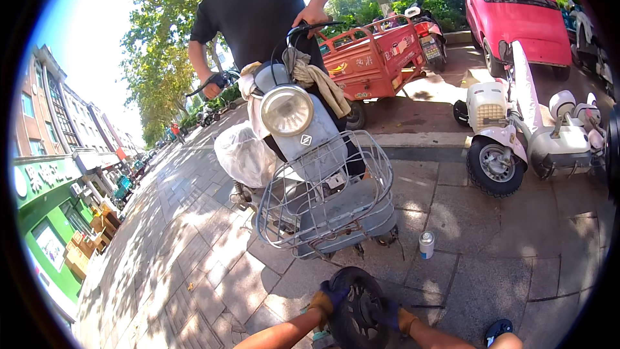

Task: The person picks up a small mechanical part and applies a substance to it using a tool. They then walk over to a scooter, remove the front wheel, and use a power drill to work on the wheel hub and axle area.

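A small black wheel with its tyre (354,278) stands low in front of me, near the bottom of the view. My left hand (328,298), in a purple and orange work glove, is closed on the wheel's left side. On the other side my right hand (400,319), gloved alike, grips it too, its fingertips partly lost against the dark spokes. Just beyond is a grey scooter (303,145) with a round headlight and a bent wire basket (271,240). A person in a black shirt (258,13) holds both its handlebar grips. A white and blue spray can (426,245) stands on the paving to the right.
A white scooter (497,161) is at the right, with a red cargo tricycle (361,68) and a pink vehicle (520,26) behind. My foot in a dark sandal (499,331) shows at lower right. Thin dark rods lie near the wheel. A green shopfront (45,197) lines the left.
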`<state>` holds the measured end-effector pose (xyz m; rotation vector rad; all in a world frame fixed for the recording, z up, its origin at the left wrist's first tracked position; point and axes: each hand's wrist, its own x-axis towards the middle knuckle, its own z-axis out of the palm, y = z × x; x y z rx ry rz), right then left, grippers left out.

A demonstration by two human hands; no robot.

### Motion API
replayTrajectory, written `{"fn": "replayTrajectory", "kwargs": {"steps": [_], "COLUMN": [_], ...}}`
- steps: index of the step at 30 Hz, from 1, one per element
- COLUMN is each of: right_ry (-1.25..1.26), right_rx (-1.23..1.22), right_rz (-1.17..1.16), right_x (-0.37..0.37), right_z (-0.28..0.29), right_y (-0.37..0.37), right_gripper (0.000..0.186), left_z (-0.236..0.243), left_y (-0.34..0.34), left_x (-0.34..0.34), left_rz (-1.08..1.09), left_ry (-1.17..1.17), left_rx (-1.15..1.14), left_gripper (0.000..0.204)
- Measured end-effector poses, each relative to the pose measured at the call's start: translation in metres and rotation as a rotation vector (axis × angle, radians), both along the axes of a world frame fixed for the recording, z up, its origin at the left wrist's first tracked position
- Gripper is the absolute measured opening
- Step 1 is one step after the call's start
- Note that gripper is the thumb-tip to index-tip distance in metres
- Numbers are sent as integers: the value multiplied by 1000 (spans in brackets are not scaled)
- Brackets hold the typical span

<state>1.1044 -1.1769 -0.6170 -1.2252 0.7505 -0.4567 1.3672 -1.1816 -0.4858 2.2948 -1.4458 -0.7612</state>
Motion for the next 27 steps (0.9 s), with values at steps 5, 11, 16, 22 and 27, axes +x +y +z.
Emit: {"fn": "replayTrajectory", "kwargs": {"steps": [5, 11, 16, 22, 27], "right_ry": [20, 303, 451, 148, 536], "right_rx": [-360, -56, 32, -140, 110], "right_rz": [-70, -346, -467, -875, -886], "right_x": [23, 25, 46, 42, -17], "right_z": [65, 60, 27, -34, 60], "right_y": [25, 28, 18, 28, 7], "right_gripper": [80, 67, 54, 49, 57], "left_z": [6, 31, 27, 39, 36], "left_y": [6, 1, 12, -3, 16], "left_x": [-4, -38, -62, -76, -51], "left_rz": [41, 62, 65, -44, 35], "left_ry": [-95, -26, 97, 59, -56], "left_rx": [56, -9, -112, -117, -109], "left_gripper": [110, 110, 98, 97, 84]}}
